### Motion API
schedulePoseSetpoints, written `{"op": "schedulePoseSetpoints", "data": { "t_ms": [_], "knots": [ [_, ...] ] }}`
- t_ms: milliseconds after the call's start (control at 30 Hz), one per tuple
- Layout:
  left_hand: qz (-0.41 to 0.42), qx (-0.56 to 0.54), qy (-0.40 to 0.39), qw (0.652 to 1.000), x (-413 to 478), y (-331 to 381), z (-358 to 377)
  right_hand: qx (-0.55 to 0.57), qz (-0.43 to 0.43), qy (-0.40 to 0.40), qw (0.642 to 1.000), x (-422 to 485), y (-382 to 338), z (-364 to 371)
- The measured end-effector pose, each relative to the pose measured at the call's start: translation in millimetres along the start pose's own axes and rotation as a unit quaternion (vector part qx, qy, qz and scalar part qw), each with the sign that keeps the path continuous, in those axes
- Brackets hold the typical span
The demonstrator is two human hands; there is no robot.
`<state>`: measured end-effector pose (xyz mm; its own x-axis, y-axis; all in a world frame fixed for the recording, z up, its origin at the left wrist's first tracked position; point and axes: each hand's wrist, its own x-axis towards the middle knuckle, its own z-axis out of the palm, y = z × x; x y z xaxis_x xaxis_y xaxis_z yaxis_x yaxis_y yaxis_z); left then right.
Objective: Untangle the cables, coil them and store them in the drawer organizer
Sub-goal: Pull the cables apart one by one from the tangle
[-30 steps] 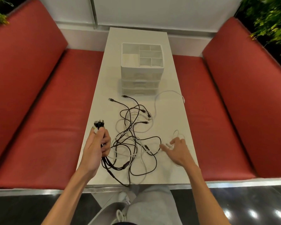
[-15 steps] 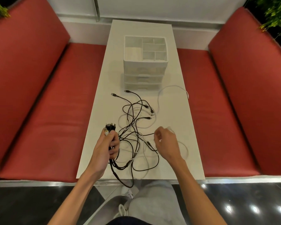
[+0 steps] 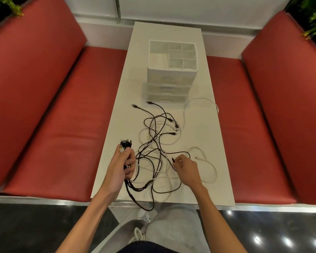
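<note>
While cables lie tangled:
Organizer (image 3: 172, 72): top compartments look empty, three drawers closed.
Left hand (image 3: 120, 166): fist around plug bundle (image 3: 125, 143).
Right hand (image 3: 187, 170): fingertips pinching one black plug (image 3: 173, 159).

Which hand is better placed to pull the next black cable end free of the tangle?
Right. The right hand already pinches a black cable end beside the tangle, while the left hand is full, gripping a bundle of connectors.

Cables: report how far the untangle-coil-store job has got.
Done: the left hand grips a bunch of connector ends. In hand: the right hand pinches a black plug out of the tangle. Left: black and white cables lie knotted on the table, none is coiled, and the drawer organizer shows closed drawers and no cables in its top compartments.
</note>
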<state>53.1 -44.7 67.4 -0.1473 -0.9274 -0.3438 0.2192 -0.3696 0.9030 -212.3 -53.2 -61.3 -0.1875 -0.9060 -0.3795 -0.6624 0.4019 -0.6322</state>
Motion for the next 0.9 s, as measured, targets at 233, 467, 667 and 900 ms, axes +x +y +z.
{"op": "schedulePoseSetpoints", "data": {
  "t_ms": [233, 467, 667, 900],
  "knots": [
    [-0.009, -0.057, -0.015, 0.998, 7, 9, 0, 0.227, -0.11, 0.051, 0.966, -46, -68, -80],
    [0.041, 0.011, -0.022, 0.999, 14, 19, 10, 0.322, -0.219, 0.095, 0.916, -88, -148, -140],
    [0.096, 0.063, -0.046, 0.992, 8, 27, 18, 0.372, -0.31, 0.17, 0.858, -119, -185, -165],
    [0.098, 0.093, -0.031, 0.99, 8, 32, 18, 0.381, -0.4, 0.232, 0.801, -139, -217, -185]
  ]
}}
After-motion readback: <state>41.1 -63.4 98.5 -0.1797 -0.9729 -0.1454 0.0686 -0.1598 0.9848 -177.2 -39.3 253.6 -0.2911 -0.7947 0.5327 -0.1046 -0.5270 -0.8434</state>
